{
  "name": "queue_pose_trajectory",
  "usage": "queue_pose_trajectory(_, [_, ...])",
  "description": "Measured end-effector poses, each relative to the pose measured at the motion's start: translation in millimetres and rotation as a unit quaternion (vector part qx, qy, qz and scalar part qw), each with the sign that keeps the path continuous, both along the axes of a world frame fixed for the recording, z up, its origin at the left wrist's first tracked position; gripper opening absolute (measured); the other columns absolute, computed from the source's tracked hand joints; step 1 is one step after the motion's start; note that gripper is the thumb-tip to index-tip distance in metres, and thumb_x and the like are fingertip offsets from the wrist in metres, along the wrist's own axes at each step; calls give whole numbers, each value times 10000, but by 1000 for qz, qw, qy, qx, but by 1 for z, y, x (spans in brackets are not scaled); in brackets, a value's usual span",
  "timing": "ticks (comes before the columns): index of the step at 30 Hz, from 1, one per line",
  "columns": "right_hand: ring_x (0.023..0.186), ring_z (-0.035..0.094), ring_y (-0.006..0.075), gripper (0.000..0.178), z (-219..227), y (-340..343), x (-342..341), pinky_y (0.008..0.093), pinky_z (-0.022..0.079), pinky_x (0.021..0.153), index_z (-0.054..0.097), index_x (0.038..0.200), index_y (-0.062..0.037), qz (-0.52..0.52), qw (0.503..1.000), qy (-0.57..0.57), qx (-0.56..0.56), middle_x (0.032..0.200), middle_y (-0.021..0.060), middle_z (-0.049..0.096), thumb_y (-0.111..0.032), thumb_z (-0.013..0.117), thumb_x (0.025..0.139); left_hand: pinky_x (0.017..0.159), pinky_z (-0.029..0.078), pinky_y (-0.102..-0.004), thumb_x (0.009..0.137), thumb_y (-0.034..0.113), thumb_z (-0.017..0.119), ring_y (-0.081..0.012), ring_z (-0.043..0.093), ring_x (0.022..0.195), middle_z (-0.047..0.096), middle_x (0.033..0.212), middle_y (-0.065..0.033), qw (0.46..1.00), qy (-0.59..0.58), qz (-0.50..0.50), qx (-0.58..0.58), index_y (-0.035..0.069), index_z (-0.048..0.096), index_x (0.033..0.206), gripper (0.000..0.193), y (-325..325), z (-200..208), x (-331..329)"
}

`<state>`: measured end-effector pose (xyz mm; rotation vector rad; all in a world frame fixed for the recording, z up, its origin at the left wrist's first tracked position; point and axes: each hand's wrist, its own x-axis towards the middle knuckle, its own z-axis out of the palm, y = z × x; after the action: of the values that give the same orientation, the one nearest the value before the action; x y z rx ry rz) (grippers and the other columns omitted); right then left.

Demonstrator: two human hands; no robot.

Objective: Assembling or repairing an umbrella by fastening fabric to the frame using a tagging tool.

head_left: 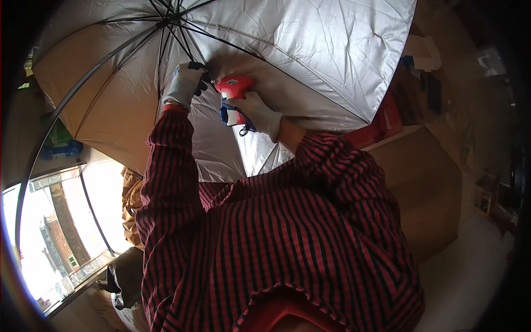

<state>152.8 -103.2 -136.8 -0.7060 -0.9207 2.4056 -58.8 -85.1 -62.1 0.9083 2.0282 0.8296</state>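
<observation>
An open umbrella [332, 55] with a silver inner face and thin black ribs spreads in front of me. Its ribs meet at a dark hub [171, 19] near the top. My left hand [187, 83], in a whitish glove with dark blue fingers, is closed around a rib and the cloth beside it. Just to its right, my right hand [257, 113], gloved alike, grips a red and white pistol-shaped hand tool [235, 86]. The tool's front end lies close to the left fingers, against the silver cloth; its tip is hard to make out.
A curved black shaft [50, 119] sweeps down the left side. Beyond it are a bright window [61, 221] and brown crumpled cloth [131, 205]. On the right stand a large brown cardboard surface [431, 193] and a red object [381, 119]. Blue and green things lie at the far left.
</observation>
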Motion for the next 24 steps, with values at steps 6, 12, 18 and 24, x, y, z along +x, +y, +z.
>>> queue_pose_trajectory(6, [707, 654, 156, 229, -11, 18, -3, 289, 538, 637, 608, 1027, -10, 24, 999, -2, -25, 852, 63, 665, -152, 667, 857, 387, 443, -290, 869, 116, 588, -179, 631, 505, 692, 705, -97, 1000, 7, -6, -5, 14, 691, 938, 161, 1, 7, -5])
queue_pose_trajectory(12, [668, 629, 130, 247, 8, 26, 7, 271, 523, 592, 621, 1049, -33, 34, 989, -104, 102, 846, 41, 658, -191, 659, 863, 383, 433, -282, 874, 126, 586, -170, 611, 486, 692, 702, -93, 999, -37, -36, 13, 13, 690, 928, 162, -2, 9, -4])
queue_pose_trajectory(18, [662, 627, 133, 243, -3, 28, -1, 280, 521, 580, 620, 1032, -34, 59, 995, -72, 29, 845, 41, 658, -206, 657, 864, 390, 436, -276, 878, 158, 588, -162, 599, 470, 686, 685, -88, 998, -52, -20, 8, 23, 686, 884, 167, -2, 9, -5])
queue_pose_trajectory(24, [663, 635, 147, 238, -24, 27, 0, 294, 530, 571, 607, 1043, -37, 182, 913, 244, -272, 840, 54, 658, -183, 667, 865, 379, 415, -278, 877, 152, 570, -155, 570, 448, 675, 670, -92, 996, 40, -82, -5, 31, 693, 879, 172, 8, 18, -2])
